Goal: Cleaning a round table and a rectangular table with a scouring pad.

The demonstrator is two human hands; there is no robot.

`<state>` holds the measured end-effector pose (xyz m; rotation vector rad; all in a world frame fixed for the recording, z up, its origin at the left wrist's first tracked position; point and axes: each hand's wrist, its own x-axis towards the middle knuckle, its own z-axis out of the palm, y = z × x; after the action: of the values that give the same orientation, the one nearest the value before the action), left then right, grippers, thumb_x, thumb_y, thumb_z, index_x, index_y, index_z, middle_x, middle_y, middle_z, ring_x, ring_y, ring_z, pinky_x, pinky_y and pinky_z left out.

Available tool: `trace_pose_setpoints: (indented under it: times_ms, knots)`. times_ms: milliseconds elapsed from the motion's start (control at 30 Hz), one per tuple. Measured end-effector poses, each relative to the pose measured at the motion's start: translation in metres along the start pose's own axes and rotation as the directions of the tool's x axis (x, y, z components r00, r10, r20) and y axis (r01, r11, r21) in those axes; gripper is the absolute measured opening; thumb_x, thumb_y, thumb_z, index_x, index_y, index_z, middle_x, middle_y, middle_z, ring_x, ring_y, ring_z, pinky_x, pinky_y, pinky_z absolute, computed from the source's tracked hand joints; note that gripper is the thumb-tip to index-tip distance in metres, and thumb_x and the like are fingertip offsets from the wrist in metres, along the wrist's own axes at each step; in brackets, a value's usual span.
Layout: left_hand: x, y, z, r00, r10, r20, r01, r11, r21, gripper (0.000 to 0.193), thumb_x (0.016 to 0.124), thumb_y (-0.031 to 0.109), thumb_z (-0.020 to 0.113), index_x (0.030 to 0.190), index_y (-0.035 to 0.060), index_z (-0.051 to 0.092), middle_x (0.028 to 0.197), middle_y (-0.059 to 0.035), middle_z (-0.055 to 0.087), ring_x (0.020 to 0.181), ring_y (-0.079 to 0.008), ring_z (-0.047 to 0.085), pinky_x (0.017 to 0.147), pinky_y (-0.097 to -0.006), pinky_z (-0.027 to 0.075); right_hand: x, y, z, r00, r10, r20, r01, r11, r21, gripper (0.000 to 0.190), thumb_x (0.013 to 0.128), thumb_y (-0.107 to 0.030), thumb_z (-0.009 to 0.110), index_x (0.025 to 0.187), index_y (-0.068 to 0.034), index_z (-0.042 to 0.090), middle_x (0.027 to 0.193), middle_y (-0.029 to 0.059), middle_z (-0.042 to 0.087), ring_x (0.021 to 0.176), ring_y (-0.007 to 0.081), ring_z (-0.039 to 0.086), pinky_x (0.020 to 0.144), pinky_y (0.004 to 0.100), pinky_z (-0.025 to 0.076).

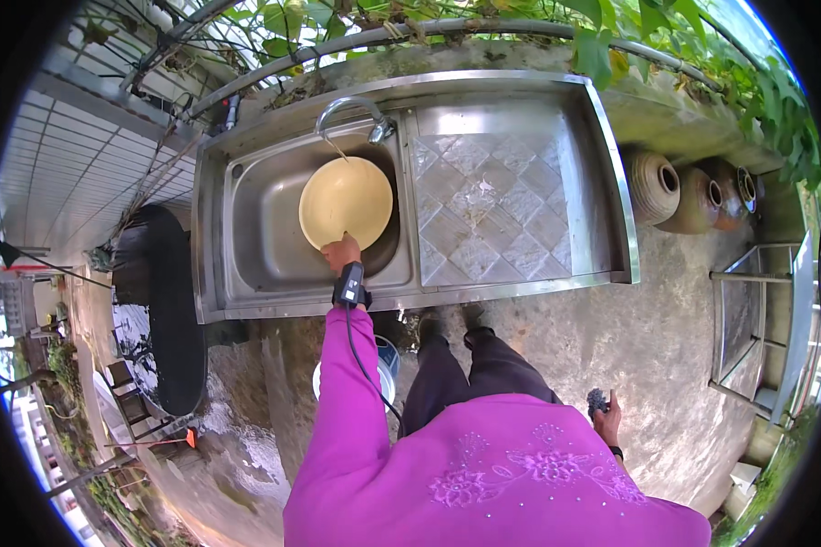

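Observation:
My left hand (343, 254) grips the near rim of a round pale-yellow basin (346, 202), with the thumb on its inner side. The basin is inside the bowl of a stainless-steel sink (267, 232). From the curved chrome faucet (350, 102) a thin stream of water runs down to the basin's far rim. Low at my right side, away from the sink, my right hand (609, 420) holds a dark grey scouring pad (596, 402), which looks like steel wool.
Right of the sink bowl is a drainboard (492, 205) with a diamond pattern. Several earthenware jars (653, 188) lie beyond its right end. A metal frame (739, 314) stands farther right. Below my left arm is a bucket (386, 359). A dark oval object (171, 321) stands left.

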<state>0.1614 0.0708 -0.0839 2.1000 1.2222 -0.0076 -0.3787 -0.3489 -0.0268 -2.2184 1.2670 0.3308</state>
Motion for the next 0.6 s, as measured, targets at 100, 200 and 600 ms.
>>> trace_pose_setpoints:
  times_ms: [100, 200, 600]
  knots:
    - [-0.024, 0.036, 0.009, 0.727, 0.674, 0.127, -0.637, 0.733, -0.238, 0.046, 0.079, 0.027, 0.054, 0.113, -0.0035, 0.048, 0.1, -0.0227, 0.058, 0.094, -0.0298, 0.057, 0.08, -0.0374, 0.044, 0.004, -0.013, 0.003, 0.999, -0.019, -0.033, 0.021, 0.998, 0.058, 0.062, 0.062, -0.008, 0.051, 0.123, 0.001, 0.041, 0.088, 0.023, 0.055, 0.081, 0.0361, 0.053, 0.073, 0.0395, 0.043]
    - [-0.026, 0.097, 0.032, 0.687, 0.701, 0.191, -0.622, 0.703, -0.344, 0.042, 0.081, 0.022, 0.051, 0.116, -0.0008, 0.046, 0.092, -0.0177, 0.058, 0.087, -0.0262, 0.057, 0.073, -0.0342, 0.046, -0.005, -0.024, 0.006, 0.997, -0.042, -0.066, 0.047, 0.996, 0.077, 0.062, 0.062, -0.009, 0.051, 0.123, 0.001, 0.041, 0.086, 0.0223, 0.055, 0.078, 0.0357, 0.054, 0.072, 0.0397, 0.044]
    - [0.016, 0.155, 0.087, 0.703, 0.498, 0.507, -0.047, 0.745, -0.666, 0.02, 0.08, 0.017, 0.056, 0.087, -0.0017, 0.056, 0.072, -0.0085, 0.059, 0.06, -0.0151, 0.059, 0.053, -0.0272, 0.05, -0.128, 0.009, 0.047, 0.952, 0.304, -0.026, -0.3, 0.949, 0.101, 0.067, 0.06, -0.01, 0.054, 0.124, 0.001, 0.039, 0.084, 0.0214, 0.056, 0.076, 0.0343, 0.056, 0.068, 0.038, 0.045]
